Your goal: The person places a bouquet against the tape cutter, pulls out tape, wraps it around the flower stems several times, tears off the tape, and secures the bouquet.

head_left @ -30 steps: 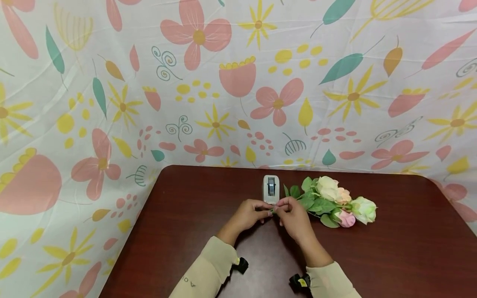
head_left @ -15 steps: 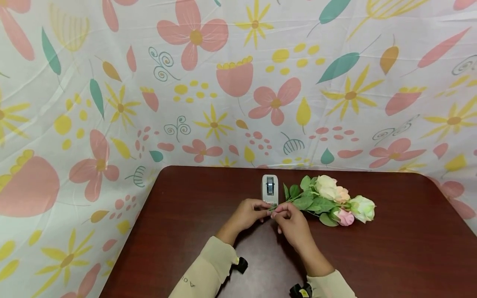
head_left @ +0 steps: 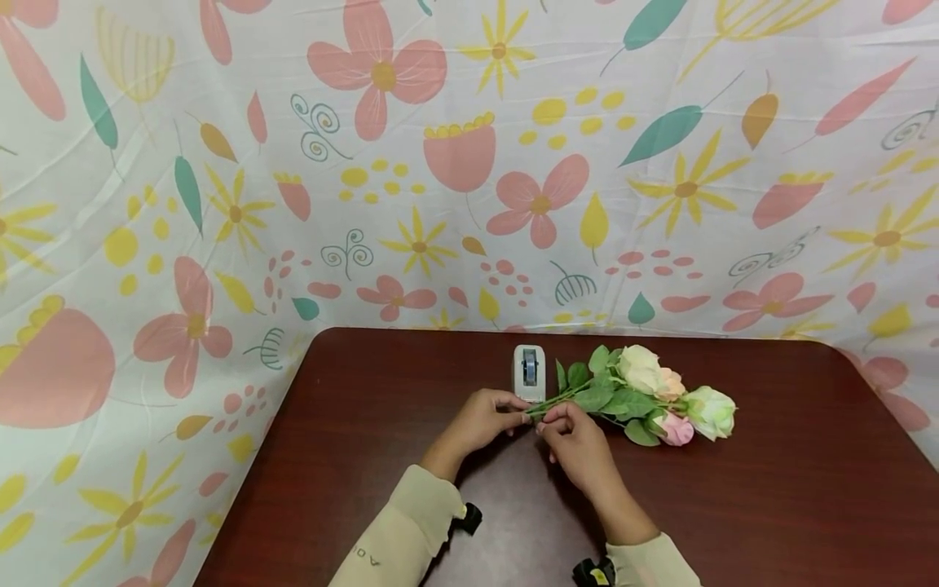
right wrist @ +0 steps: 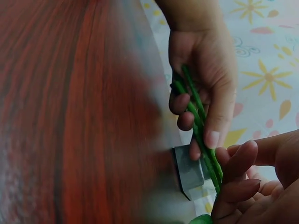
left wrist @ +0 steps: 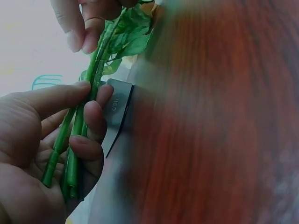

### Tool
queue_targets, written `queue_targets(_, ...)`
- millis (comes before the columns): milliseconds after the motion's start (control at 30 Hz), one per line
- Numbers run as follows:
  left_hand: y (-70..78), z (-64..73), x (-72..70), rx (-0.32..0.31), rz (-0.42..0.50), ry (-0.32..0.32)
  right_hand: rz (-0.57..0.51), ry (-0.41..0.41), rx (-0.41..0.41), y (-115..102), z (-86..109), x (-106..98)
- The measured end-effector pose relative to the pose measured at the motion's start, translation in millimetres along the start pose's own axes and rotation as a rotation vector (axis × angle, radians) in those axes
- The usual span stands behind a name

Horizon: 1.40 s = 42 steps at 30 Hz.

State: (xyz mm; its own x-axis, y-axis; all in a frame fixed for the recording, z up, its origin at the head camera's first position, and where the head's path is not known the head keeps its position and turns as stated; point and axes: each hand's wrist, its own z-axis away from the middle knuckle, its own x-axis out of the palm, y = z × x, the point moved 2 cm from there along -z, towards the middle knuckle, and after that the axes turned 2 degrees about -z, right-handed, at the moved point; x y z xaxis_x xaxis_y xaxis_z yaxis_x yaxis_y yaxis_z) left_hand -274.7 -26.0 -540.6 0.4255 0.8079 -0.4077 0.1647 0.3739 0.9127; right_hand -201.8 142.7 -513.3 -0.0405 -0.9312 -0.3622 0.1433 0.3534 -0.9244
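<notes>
My left hand grips the lower ends of several green flower stems, thumb on one side and fingers curled round the other. The cut ends lie over its palm in the left wrist view. At the other end is a bunch of artificial-looking roses, white, peach, pink and pale green, with green leaves. My right hand is bent with its fingertips right beside the stems, just up from the left thumb; I cannot tell whether it pinches anything. Close behind the hands stands a grey tape dispenser with a roll in it.
The hands work over a dark red-brown wooden table. A white cloth printed with flowers and leaves hangs behind it and along its left side. Black straps with cameras sit at both sleeve cuffs.
My right fingertips have drawn slightly down from the stems, which show more fully between the hands now. The left hand keeps its grip. The head view has shifted slightly.
</notes>
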Motion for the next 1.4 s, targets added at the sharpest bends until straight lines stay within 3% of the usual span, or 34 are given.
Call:
queue_targets(133,2.4,2.5,-2.0,0.001,-0.001,-0.007,0.015,-0.002,0.001,0,0.1,0)
queue_targets(633,6.8,2.8,-8.6,0.012,-0.006,-0.005,-0.113,0.032,-0.042,-6,0.6,-6)
queue_targets(967,6.3,2.6,-9.3,0.015,0.005,0.02,0.041,0.024,0.02,1,-1.6,-6)
queue_targets(1200,5.4,2.3,-8.2,0.04,0.069,0.0,0.086,0.05,-0.022,6,-5.0,-4)
queue_targets(1400,6.4,2.7,-9.1,0.07,0.07,-0.024,0.144,0.091,-0.063,9,-9.2,-1)
